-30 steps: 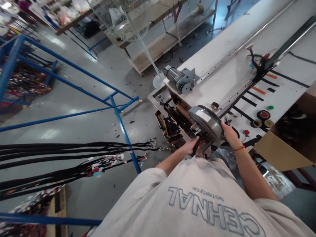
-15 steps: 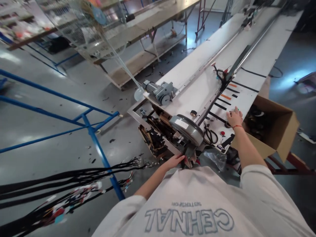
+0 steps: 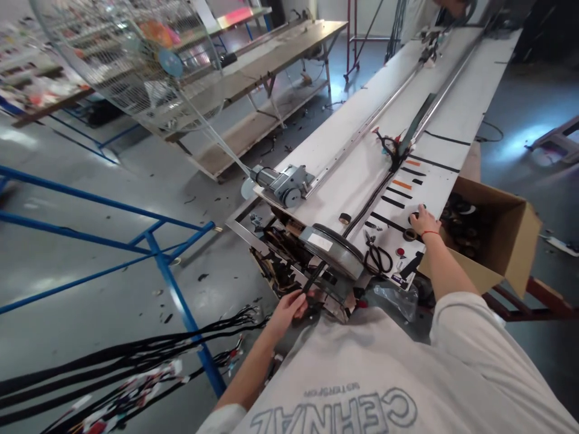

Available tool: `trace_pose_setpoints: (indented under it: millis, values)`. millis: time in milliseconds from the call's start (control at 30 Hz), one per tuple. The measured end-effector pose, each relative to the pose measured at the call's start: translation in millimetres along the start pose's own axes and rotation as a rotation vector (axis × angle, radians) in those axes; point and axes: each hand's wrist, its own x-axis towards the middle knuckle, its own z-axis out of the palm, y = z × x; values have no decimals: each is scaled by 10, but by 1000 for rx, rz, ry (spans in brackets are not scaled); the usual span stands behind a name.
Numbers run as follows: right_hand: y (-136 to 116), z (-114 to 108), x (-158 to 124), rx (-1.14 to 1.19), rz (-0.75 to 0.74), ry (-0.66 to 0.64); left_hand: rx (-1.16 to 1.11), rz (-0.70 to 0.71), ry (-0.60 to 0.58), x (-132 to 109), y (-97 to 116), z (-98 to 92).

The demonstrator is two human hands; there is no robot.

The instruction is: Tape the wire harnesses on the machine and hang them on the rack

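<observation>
L hand (image 3: 289,306) at 6 o'clock is closed on a black cable (image 3: 312,282), whose lower end is hidden behind hand and shirt (image 3: 384,374). R hand (image 3: 423,222) at 3 o'clock covers what's under it, grip unclear. Box (image 3: 520,241) contents too dark to ID. Fan (image 3: 126,60) cropped at 11 o'clock, harness bundle (image 3: 113,367) at 8 o'clock, co-worker (image 3: 425,12) at 1 o'clock.

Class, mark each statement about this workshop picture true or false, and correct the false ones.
1. The left hand grips a black cable at the near end of the white bench. True.
2. The right hand holds the scissors. False: it rests on the bench beside tape rolls; the scissors lie apart.
3. The cardboard box is shut. False: its flaps are open.
4. A wire-cage fan stands left of the bench. True.
</observation>
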Motion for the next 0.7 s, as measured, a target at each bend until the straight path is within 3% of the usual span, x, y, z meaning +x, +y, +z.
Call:
trace_pose_setpoints:
  millis: [100, 167, 200, 267, 367, 500, 700]
  values:
    - [15, -6, 16, -4, -5, -14, 100, -247, -392, -126, 231, -192]
    - [22, -4, 25, -2, -3, -24, 301, -358, -550, -172, 316, -250]
    - [26, -1, 28, 1, -3, -26, 400, -343, -531, -191, 324, -256]
    - [32, 5, 35, 10, -1, -23, 527, -213, -351, -228, 269, -228]
    - [41, 15, 48, 23, 4, -17, 489, -108, -159, -271, 70, -138]
    - [32, 20, 44, 37, 4, -19, 390, -79, -133, -258, -144, -52]
    - [-10, -18, -26, 57, 12, -28, 373, 57, -63, -112, -145, -7]
